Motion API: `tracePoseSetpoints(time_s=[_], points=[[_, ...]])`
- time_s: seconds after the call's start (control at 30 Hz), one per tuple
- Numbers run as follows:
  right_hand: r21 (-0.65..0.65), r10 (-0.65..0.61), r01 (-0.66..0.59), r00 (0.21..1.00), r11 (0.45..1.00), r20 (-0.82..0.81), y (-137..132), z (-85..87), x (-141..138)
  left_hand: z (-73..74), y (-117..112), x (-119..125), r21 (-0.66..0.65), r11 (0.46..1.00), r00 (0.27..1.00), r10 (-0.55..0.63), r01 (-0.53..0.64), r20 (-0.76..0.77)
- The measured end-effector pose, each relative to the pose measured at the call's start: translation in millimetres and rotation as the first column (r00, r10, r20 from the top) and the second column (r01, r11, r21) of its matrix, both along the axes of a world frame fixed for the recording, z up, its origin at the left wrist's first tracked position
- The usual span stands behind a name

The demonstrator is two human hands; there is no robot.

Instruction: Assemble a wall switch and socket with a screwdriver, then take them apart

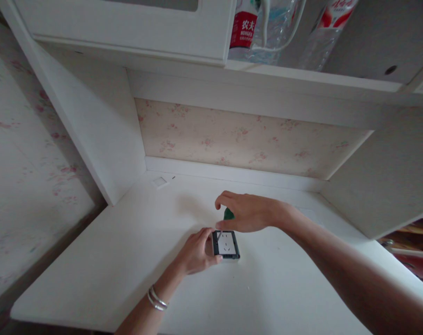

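A wall socket (226,244) with a white face and a dark frame lies face up on the white desk. My left hand (198,252) grips it from the left, with fingers at its upper-left and lower-left edges. Over the socket, my right hand (248,211) is closed around the green handle (228,214) of a screwdriver. The thin metal shaft (219,235) slants down to the left side of the socket's frame. Whether the tip sits in a screw is too small to tell.
A white square frame (160,182) lies at the back left of the desk (127,242), beside a small dark piece (173,177). Side panels enclose the desk left and right. Plastic bottles (244,28) stand on the shelf (302,77) overhead.
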State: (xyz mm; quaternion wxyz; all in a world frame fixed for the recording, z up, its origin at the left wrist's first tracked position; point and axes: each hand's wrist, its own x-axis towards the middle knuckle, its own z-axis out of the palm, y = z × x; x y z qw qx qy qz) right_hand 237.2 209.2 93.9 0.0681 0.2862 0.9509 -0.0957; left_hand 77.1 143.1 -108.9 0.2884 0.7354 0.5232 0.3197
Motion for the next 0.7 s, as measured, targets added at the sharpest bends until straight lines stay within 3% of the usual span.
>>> tracePoseSetpoints(time_s=[0.1, 0.2, 0.27, 0.43, 0.6, 0.7], points=[[-0.067, 0.029, -0.024, 0.997, 0.997, 0.071, 4.2, 2.3, 0.6, 0.7, 0.1, 0.3, -0.001, 1.000, 1.000, 0.005, -0.005, 0.003], [0.066, -0.082, 0.075, 0.991, 0.995, 0.108, 4.8, 1.1, -4.7, -0.5, 0.1, 0.5, 0.004, 1.000, 1.000, 0.010, -0.010, -0.001], [0.078, -0.114, 0.109, 0.991, 0.991, 0.073, 4.2, 1.1, -7.5, -1.3, 0.2, 0.5, 0.006, 1.000, 1.000, 0.009, -0.009, 0.000], [-0.109, -0.024, 0.027, 0.999, 0.994, 0.031, 8.0, 4.2, -5.3, -1.8, 1.2, 0.5, 0.016, 1.000, 1.000, -0.006, 0.006, 0.021], [0.034, -0.032, 0.034, 0.998, 0.999, -0.047, 12.2, -2.1, -3.9, -3.6, 0.6, 0.1, 0.022, 1.000, 1.000, -0.006, 0.006, -0.005], [-0.023, -0.016, 0.014, 0.997, 1.000, -0.072, 11.5, -4.0, -1.2, -5.1, 1.2, 0.8, 0.016, 1.000, 0.999, -0.005, 0.006, -0.037]])
